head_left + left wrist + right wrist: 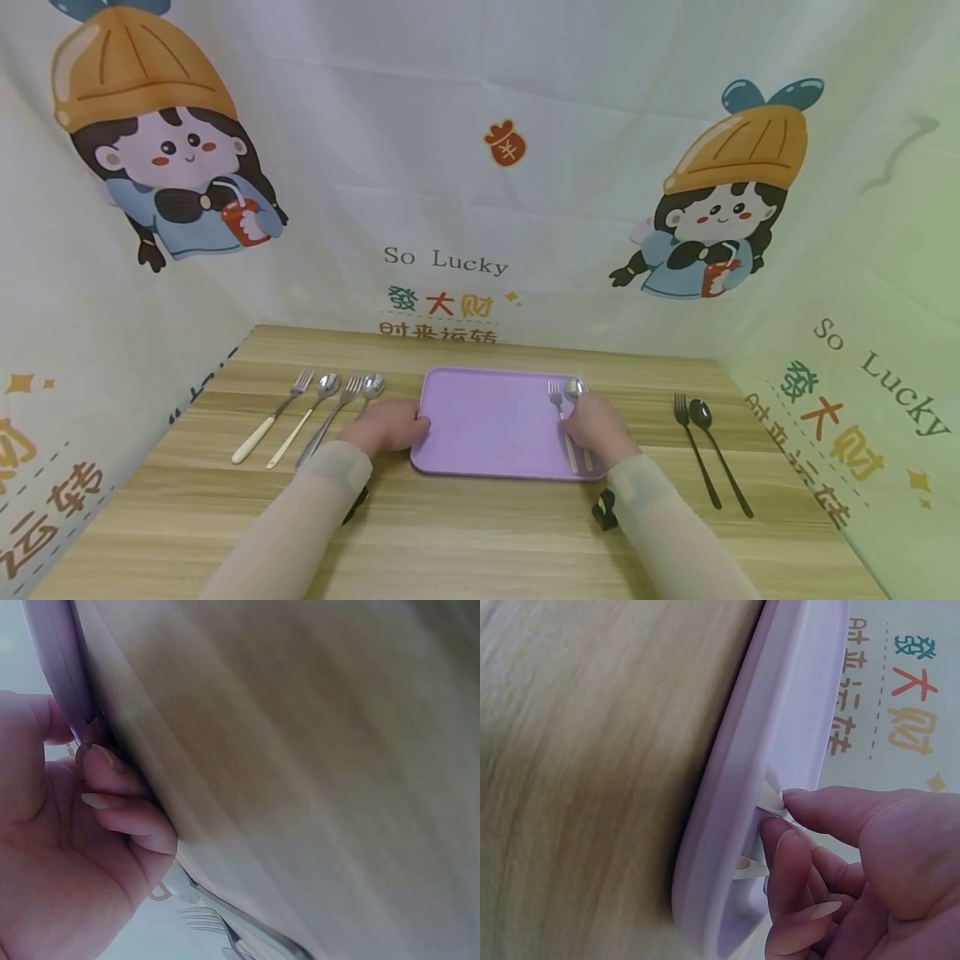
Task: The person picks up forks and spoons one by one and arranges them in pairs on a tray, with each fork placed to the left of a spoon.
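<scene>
A purple tray (pixel 487 421) lies on the wooden table, and my left hand (pixel 390 423) grips its left rim. In the left wrist view, the thumb is over the rim (pixel 56 667) and the fingers curl beneath it. At the tray's right side lie a fork (pixel 555 392) and a spoon (pixel 574 388) with cream handles. My right hand (pixel 600 429) reaches over them, covering the middle of the spoon. Its thumb and forefinger pinch the fork's handle (pixel 769 799) in the right wrist view; the spoon's handle end (pixel 748 868) shows just below.
Left of the tray are a cream-handled fork (pixel 258 440), a cream-handled spoon (pixel 328 385), a metal fork (pixel 352 388) and another spoon (pixel 372 385), partly behind the left hand. A black fork (pixel 697 458) and black spoon (pixel 723 467) lie at right. Printed cloth (pixel 360 167) surrounds the table.
</scene>
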`<state>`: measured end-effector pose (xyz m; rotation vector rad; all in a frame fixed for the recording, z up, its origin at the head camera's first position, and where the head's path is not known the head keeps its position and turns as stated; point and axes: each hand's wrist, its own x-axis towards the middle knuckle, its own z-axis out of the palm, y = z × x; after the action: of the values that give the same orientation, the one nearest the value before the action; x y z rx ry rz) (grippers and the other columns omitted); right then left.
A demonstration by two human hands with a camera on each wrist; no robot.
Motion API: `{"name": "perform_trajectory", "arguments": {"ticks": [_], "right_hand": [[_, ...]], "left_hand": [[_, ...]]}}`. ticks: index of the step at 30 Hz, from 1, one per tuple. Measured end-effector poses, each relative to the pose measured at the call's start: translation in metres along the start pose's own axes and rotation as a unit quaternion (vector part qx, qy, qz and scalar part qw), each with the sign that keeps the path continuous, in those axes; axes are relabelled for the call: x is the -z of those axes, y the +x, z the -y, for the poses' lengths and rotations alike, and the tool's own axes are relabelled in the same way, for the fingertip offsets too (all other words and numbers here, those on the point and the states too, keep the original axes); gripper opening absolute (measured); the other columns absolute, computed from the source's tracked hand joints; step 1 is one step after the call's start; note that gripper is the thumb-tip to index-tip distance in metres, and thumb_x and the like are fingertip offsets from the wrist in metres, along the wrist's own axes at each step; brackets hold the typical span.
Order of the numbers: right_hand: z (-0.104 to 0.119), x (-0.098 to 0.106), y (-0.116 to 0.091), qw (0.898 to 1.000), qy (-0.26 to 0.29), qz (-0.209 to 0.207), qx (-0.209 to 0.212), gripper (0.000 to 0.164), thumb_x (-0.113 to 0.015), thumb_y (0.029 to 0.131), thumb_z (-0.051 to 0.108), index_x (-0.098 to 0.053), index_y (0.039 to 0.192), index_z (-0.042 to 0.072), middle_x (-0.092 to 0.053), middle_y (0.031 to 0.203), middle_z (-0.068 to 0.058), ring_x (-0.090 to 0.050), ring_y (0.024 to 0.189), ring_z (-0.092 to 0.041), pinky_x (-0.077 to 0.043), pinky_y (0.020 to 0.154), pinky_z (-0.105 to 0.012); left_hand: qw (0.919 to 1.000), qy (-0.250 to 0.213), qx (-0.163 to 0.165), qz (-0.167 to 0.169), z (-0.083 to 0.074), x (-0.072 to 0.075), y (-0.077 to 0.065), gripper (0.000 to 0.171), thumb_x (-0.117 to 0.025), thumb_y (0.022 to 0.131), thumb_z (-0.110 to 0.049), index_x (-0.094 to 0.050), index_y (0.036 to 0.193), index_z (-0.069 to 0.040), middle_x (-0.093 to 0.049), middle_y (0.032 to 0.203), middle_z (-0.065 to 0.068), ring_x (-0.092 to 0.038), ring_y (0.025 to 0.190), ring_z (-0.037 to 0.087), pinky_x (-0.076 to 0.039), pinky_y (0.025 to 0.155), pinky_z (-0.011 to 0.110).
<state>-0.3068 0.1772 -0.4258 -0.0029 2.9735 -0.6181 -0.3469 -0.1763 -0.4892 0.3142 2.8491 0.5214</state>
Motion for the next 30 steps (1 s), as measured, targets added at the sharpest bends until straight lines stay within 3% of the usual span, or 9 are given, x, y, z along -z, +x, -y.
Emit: {"name": "perform_trajectory", "arguments": {"ticks": [3, 9, 12, 14, 15, 19, 21, 22, 30], "right_hand": [[0.003, 0.002, -0.004, 1.0, 0.003, -0.001, -0.003, 0.02, -0.077, 0.096, 0.017, -0.072, 0.089, 0.0, -0.073, 0.084, -0.014, -0.07, 0.073, -0.026, -0.06, 0.068, -0.039], [-0.018, -0.017, 0.024, 1.0, -0.008, -0.01, 0.008, 0.019, -0.077, 0.093, 0.019, -0.072, 0.089, 0.002, -0.072, 0.08, -0.013, -0.068, 0.069, -0.026, -0.058, 0.065, -0.039], [-0.009, -0.009, 0.011, 1.0, -0.004, -0.009, 0.0, 0.019, -0.078, 0.094, 0.018, -0.072, 0.09, 0.0, -0.072, 0.08, -0.013, -0.069, 0.07, -0.025, -0.059, 0.067, -0.039], [0.0, 0.0, -0.002, 1.0, 0.008, -0.007, -0.003, 0.019, -0.078, 0.094, 0.017, -0.071, 0.089, -0.001, -0.071, 0.08, -0.013, -0.069, 0.071, -0.025, -0.059, 0.067, -0.039], [-0.009, -0.006, 0.004, 1.0, 0.017, -0.013, 0.016, 0.022, -0.078, 0.095, 0.021, -0.07, 0.088, 0.001, -0.07, 0.079, -0.01, -0.068, 0.07, -0.023, -0.058, 0.065, -0.037], [-0.013, -0.006, 0.005, 0.999, 0.031, -0.006, 0.021, 0.022, -0.075, 0.097, 0.022, -0.07, 0.088, 0.003, -0.067, 0.077, -0.008, -0.066, 0.069, -0.021, -0.057, 0.064, -0.035], [-0.015, -0.005, 0.005, 0.999, 0.033, -0.003, 0.021, 0.024, -0.073, 0.1, 0.024, -0.07, 0.087, 0.005, -0.066, 0.077, -0.007, -0.065, 0.07, -0.021, -0.056, 0.064, -0.035], [-0.005, 0.004, -0.004, 1.0, 0.03, 0.003, 0.004, 0.022, -0.072, 0.101, 0.021, -0.071, 0.087, 0.004, -0.067, 0.078, -0.008, -0.066, 0.071, -0.022, -0.056, 0.066, -0.036], [-0.014, 0.018, -0.008, 0.999, 0.037, 0.001, 0.011, 0.029, -0.071, 0.104, 0.027, -0.068, 0.085, 0.005, -0.067, 0.082, -0.009, -0.062, 0.075, -0.023, -0.052, 0.067, -0.035]], "left_hand": [[1.0, -0.001, -0.002, -0.002, 0.0, 0.001, -0.001, 0.031, -0.05, 0.106, -0.039, -0.064, 0.087, -0.019, -0.068, 0.084, 0.003, -0.062, 0.08, 0.022, -0.052, 0.078, 0.04], [0.9999, 0.001, -0.011, -0.005, -0.003, 0.003, -0.005, 0.03, -0.052, 0.106, -0.04, -0.062, 0.088, -0.018, -0.066, 0.085, 0.003, -0.061, 0.079, 0.022, -0.05, 0.075, 0.041], [1.0, 0.001, -0.006, -0.008, -0.001, 0.0, -0.001, 0.03, -0.052, 0.105, -0.04, -0.062, 0.086, -0.019, -0.066, 0.083, 0.002, -0.061, 0.078, 0.021, -0.05, 0.075, 0.039], [0.9999, 0.0, -0.004, -0.011, -0.008, 0.005, -0.01, 0.03, -0.052, 0.105, -0.038, -0.062, 0.085, -0.017, -0.067, 0.083, 0.003, -0.062, 0.079, 0.022, -0.05, 0.076, 0.04], [0.9999, -0.001, -0.004, -0.013, -0.008, 0.005, -0.01, 0.03, -0.052, 0.105, -0.037, -0.062, 0.085, -0.017, -0.067, 0.083, 0.003, -0.061, 0.079, 0.022, -0.05, 0.075, 0.04], [0.9999, -0.003, -0.002, -0.011, -0.01, 0.006, -0.013, 0.03, -0.052, 0.105, -0.037, -0.061, 0.084, -0.017, -0.067, 0.082, 0.003, -0.062, 0.079, 0.022, -0.05, 0.076, 0.039], [0.9999, -0.001, -0.003, -0.01, 0.001, -0.002, 0.001, 0.031, -0.052, 0.104, -0.039, -0.061, 0.083, -0.018, -0.067, 0.081, 0.002, -0.062, 0.077, 0.021, -0.05, 0.074, 0.038], [1.0, 0.0, -0.004, -0.009, 0.002, -0.003, 0.002, 0.031, -0.052, 0.104, -0.038, -0.061, 0.082, -0.018, -0.066, 0.08, 0.002, -0.062, 0.077, 0.021, -0.049, 0.073, 0.037], [0.9999, 0.007, -0.004, -0.006, 0.004, -0.004, 0.005, 0.031, -0.051, 0.104, -0.039, -0.061, 0.082, -0.019, -0.065, 0.078, 0.003, -0.061, 0.075, 0.021, -0.049, 0.071, 0.038]]}}
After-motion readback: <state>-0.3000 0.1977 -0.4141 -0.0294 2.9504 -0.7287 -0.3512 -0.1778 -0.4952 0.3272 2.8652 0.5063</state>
